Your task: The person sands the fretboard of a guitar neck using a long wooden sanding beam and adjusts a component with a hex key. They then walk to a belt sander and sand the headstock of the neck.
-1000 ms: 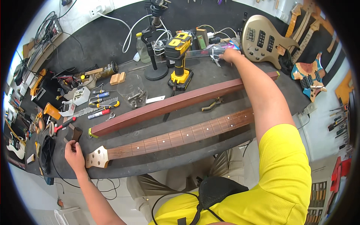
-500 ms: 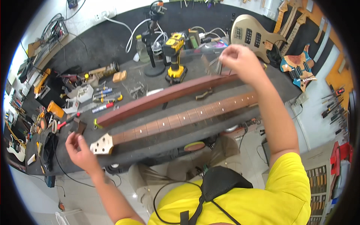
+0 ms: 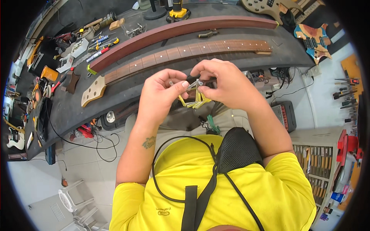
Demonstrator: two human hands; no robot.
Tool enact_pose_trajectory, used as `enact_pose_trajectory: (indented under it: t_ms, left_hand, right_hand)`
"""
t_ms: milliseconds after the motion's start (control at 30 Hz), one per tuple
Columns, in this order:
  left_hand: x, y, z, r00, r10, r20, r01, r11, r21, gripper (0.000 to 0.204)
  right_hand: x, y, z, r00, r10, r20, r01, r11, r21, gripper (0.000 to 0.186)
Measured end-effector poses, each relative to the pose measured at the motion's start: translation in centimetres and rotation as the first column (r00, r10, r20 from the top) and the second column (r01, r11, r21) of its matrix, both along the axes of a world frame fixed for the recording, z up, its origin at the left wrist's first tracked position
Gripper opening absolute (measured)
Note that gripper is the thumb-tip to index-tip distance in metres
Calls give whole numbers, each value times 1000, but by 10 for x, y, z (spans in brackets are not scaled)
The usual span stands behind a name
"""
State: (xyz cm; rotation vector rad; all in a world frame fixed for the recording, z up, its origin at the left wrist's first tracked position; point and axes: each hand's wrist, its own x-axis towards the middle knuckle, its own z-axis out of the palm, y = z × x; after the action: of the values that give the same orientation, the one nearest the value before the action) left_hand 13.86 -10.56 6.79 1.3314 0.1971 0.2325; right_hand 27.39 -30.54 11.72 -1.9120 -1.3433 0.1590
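Observation:
In front of my body, just off the bench's front edge, both hands come together over a bunch of thin, bent hex keys, yellowish in colour. My right hand is closed on the top of the bunch. Thumb and fingers of my left hand pinch one key at the bunch's left side. Behind them lies a guitar neck with a brown fretted fingerboard and a pale headstock at its left end. Farther back is a long reddish-brown straight beam with yellow-green ends.
The dark bench holds a small curved tool between beam and neck. Pens and a yellow-handled knife lie at left, near an orange cup. A yellow drill stands at the back. Guitar bodies sit at right.
My right hand has come back from the far side of the bench with the hex keys. My left hand has left the headstock's side and joined it. The view has tilted downward.

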Motion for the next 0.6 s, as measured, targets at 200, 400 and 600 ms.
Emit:
enact_pose_trajectory:
  t_ms: [200,400,600]
  left_hand:
    - [-13,8,4,988,-38,147,91,925,-369,36]
    - [-28,10,-12,972,-21,236,117,910,-399,46]
    - [-31,1,-21,987,43,156,-18,987,-158,28]
  right_hand:
    - [-14,-1,5,971,-52,-234,26,993,-112,40]
    - [-25,10,2,915,-87,-394,41,991,-125,44]
    - [-28,12,-12,990,-87,-114,79,994,-79,33]
